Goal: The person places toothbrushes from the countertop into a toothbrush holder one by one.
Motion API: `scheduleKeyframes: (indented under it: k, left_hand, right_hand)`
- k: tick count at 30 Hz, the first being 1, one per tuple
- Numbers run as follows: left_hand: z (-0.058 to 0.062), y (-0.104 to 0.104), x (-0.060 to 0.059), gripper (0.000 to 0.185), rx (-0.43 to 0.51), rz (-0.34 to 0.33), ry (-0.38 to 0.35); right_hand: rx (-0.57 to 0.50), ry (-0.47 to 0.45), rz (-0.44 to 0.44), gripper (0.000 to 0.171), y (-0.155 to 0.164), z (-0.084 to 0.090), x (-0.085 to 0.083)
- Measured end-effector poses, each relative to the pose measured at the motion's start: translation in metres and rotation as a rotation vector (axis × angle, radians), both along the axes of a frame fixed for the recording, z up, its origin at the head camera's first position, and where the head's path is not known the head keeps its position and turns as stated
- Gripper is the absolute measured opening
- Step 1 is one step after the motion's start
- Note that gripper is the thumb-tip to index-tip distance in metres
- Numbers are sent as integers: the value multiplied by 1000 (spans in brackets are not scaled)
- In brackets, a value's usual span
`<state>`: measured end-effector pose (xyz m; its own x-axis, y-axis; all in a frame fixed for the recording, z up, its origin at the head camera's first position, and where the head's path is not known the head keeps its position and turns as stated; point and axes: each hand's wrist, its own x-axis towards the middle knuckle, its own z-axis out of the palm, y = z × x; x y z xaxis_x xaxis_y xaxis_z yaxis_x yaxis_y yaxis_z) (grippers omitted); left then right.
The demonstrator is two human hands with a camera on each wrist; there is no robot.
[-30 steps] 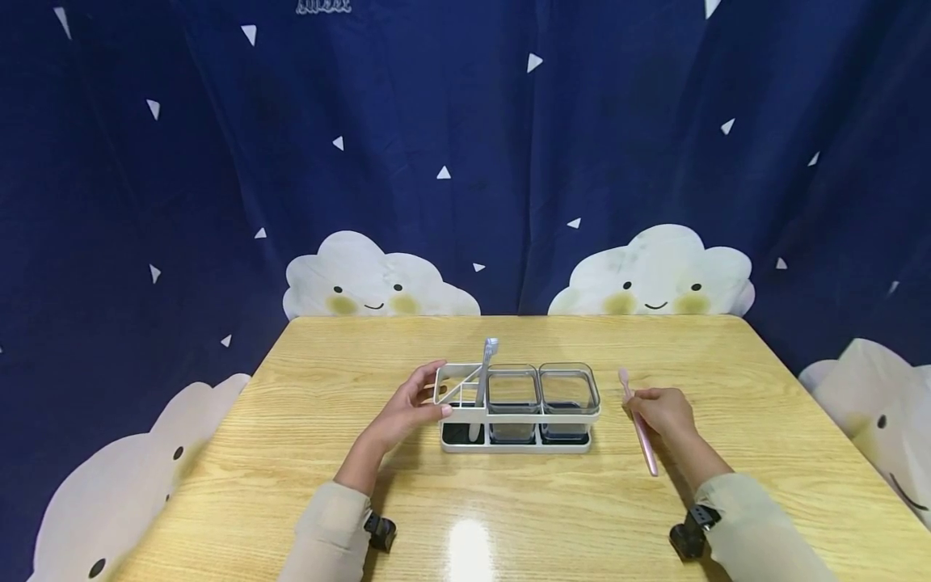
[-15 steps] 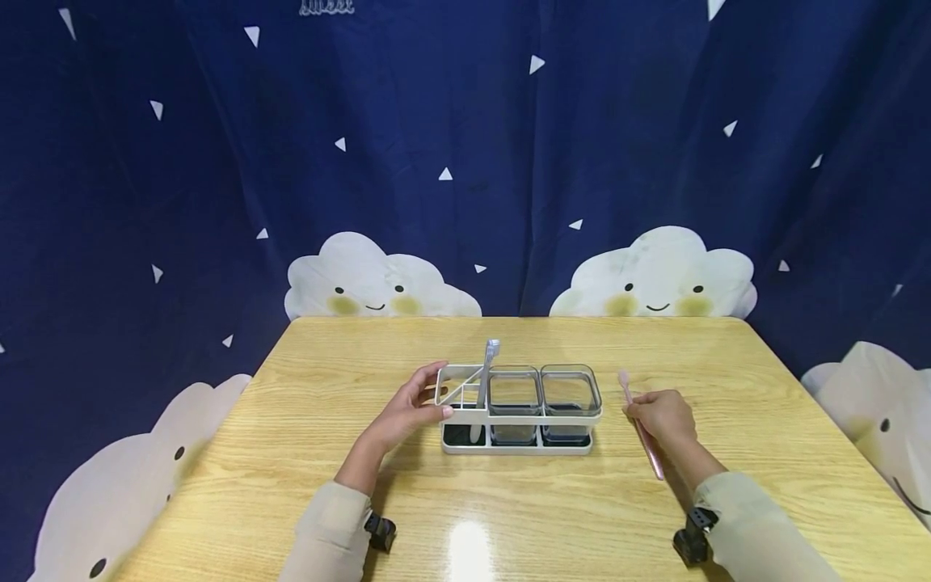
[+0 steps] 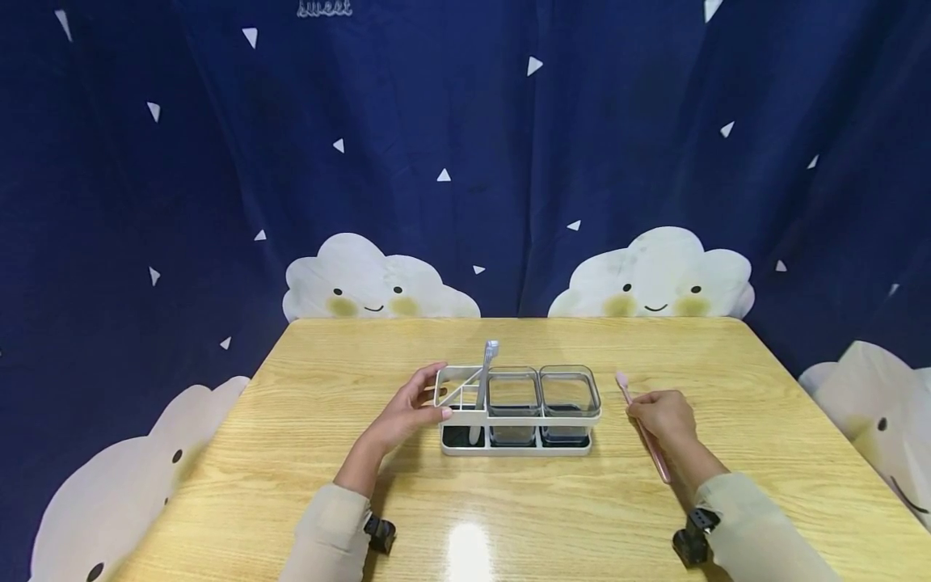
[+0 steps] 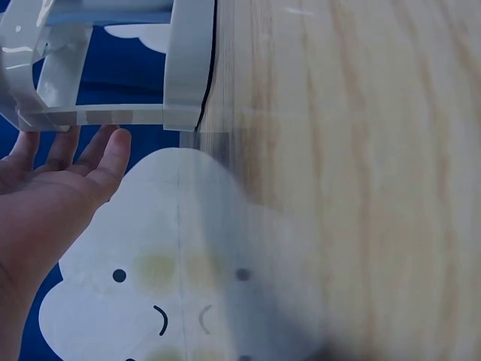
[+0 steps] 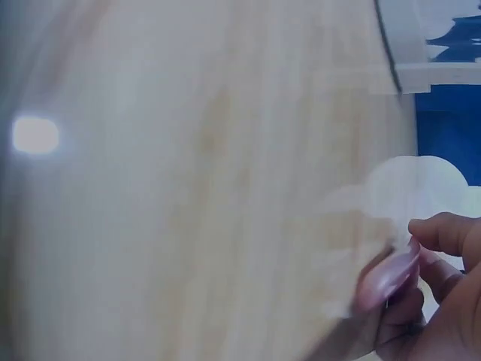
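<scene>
Two hands: both work at one white metal rack (image 3: pixel 518 420) standing on the pale wooden table (image 3: pixel 509 501).
Writing: the word "sweet" (image 3: pixel 323 8) in white on the dark blue cloud-print curtain (image 3: pixel 218 162), high above the rack.
Rack contents: two clear square plastic cups (image 3: pixel 541 394) sit side by side in its middle and right bays; a grey toothbrush (image 3: pixel 483 380) stands in its left bay, head up, leaning a little.
Left hand (image 3: pixel 407 412): at the left end of the rack, fingers straight and slightly spread, fingertips (image 4: pixel 113 147) touching the frame, thumb on the near rail.
Right hand (image 3: pixel 665 416): just right of the rack, apart from it, fingers curled around a pink toothbrush (image 3: pixel 643 428).
Pink toothbrush: slanted, head toward the rack's right end, tail toward the sleeve; the right wrist view shows it blurred between thumb and fingers (image 5: pixel 443 233).
</scene>
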<state>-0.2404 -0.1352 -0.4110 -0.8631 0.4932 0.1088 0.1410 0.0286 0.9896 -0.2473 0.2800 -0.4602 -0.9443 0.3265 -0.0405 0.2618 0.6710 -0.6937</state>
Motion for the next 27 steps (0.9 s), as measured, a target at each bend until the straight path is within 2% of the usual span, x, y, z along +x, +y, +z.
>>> scheduleKeyframes:
  k: [3, 10, 13, 24, 27]
  left_hand:
    - [-1, 0, 0, 75, 4, 0, -2]
    - [0, 2, 1, 76, 4, 2, -7]
    - [0, 2, 1, 75, 4, 0, -11]
    - [1, 1, 1, 74, 15, 7, -18]
    - [0, 0, 1, 76, 16, 4, -17]
  right_hand:
    - [-49, 18, -12, 22, 1, 2, 1]
    - [-285, 38, -20, 27, 4, 7, 4]
    - [-346, 39, -23, 28, 6, 10, 5]
    - [-394, 44, -42, 29, 9, 23, 7]
    - [-369, 71, -43, 27, 7, 25, 7]
